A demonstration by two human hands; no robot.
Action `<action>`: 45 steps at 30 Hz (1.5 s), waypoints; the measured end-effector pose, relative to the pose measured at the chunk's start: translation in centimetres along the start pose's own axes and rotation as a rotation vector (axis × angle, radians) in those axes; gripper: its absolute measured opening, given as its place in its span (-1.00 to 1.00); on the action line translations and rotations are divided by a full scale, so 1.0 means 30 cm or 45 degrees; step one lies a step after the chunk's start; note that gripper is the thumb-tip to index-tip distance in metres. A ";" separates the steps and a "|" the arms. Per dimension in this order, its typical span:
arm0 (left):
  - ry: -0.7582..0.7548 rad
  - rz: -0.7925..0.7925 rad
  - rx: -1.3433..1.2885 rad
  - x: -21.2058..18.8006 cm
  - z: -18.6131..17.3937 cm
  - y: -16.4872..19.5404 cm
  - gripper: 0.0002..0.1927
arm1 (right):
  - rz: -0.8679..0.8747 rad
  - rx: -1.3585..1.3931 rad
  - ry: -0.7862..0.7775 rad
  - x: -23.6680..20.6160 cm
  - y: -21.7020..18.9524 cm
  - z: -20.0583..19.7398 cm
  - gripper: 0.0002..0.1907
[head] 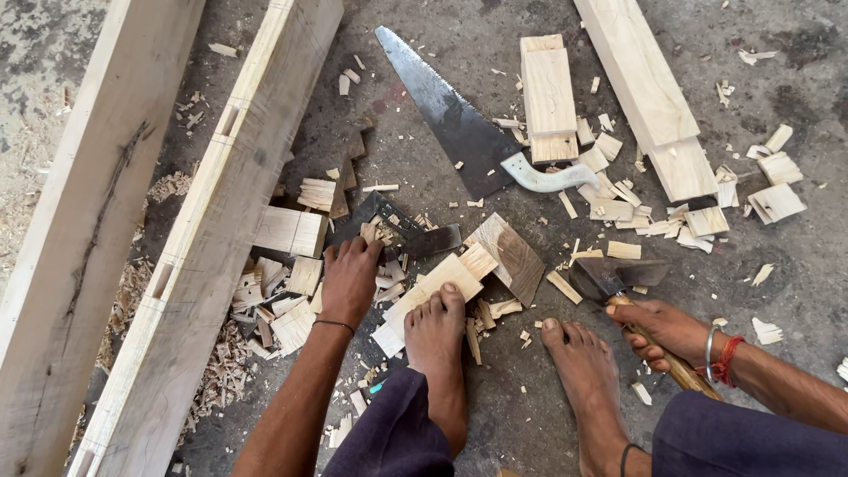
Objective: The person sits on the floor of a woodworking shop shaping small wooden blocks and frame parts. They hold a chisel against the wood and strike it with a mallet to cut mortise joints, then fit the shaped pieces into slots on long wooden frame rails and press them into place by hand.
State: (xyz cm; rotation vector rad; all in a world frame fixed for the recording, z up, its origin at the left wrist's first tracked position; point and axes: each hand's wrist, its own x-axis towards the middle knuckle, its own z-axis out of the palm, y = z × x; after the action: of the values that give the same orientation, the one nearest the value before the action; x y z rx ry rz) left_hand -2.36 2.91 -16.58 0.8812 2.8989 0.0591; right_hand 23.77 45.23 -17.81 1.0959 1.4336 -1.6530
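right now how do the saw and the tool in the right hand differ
The saw lies flat on the floor, untouched; the adze is gripped by the right hand. The saw has a long, tapering, toothed blade; the adze has a short, broad, dark head. The saw's handle is pale and curved; the adze's handle is a straight brown wooden shaft. Both have dark metal working parts and sit among wood offcuts.

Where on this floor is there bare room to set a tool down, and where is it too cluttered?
Bare floor lies right of the long plank, and a patch between the two feet. It is crowded around the left hand, among offcuts, and around the saw handle. The right hand holds an adze.
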 end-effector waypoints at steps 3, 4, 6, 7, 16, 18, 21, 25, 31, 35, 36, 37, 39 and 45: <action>0.006 0.031 0.005 0.033 -0.102 0.010 -0.86 | -0.028 -0.041 -0.030 -0.002 -0.008 0.000 -0.55; -0.037 -0.004 -0.031 0.040 -0.148 0.016 -0.88 | -0.027 -0.030 -0.033 -0.005 -0.010 0.000 -0.55; -0.123 -0.071 -0.105 0.044 -0.257 0.015 -0.89 | -0.024 -0.007 -0.034 -0.016 -0.016 0.002 -0.54; -0.159 -0.092 -0.227 0.044 -0.311 0.020 -0.79 | -0.024 0.039 -0.070 -0.023 -0.019 0.001 -0.58; -0.024 0.103 -1.379 0.080 -0.623 0.146 -0.46 | -0.020 0.336 -0.202 -0.081 -0.063 0.024 -0.58; 0.144 0.082 -1.425 0.089 -0.654 0.178 -0.51 | -0.047 0.187 -0.122 -0.103 -0.087 0.039 -0.60; 0.747 0.322 -1.187 0.091 -0.686 0.204 -0.66 | -0.120 -0.086 -0.014 -0.175 -0.144 0.052 -0.48; 0.854 0.019 -1.551 0.119 -0.702 0.170 -0.58 | -0.138 -0.401 0.300 -0.340 -0.256 0.026 -0.54; 0.775 0.198 -2.363 0.191 -0.635 0.215 -0.59 | -1.022 -0.571 0.732 -0.499 -0.407 -0.078 -0.60; 0.799 0.221 -2.150 0.218 -0.613 0.272 -0.66 | -0.328 -0.618 0.630 -0.408 -0.437 -0.215 -0.62; 0.838 0.235 -2.014 0.218 -0.610 0.276 -0.68 | -0.279 -0.548 0.663 -0.378 -0.401 -0.239 -0.61; 0.882 0.313 -1.892 0.222 -0.609 0.276 -0.67 | -0.226 -0.483 0.681 -0.337 -0.366 -0.257 -0.59; 0.941 0.397 -1.594 0.208 -0.607 0.248 -0.64 | -0.002 -0.499 0.426 -0.249 -0.299 -0.284 -0.46; 0.798 0.140 -1.976 0.250 -0.611 0.110 -0.71 | 0.212 -0.272 0.137 0.040 -0.102 -0.208 -0.71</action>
State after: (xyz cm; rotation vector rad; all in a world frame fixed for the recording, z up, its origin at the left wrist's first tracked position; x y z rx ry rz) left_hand -8.88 9.74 1.13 0.6307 2.0053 2.4132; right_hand 21.52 51.91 -17.88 1.1615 1.5042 -1.3101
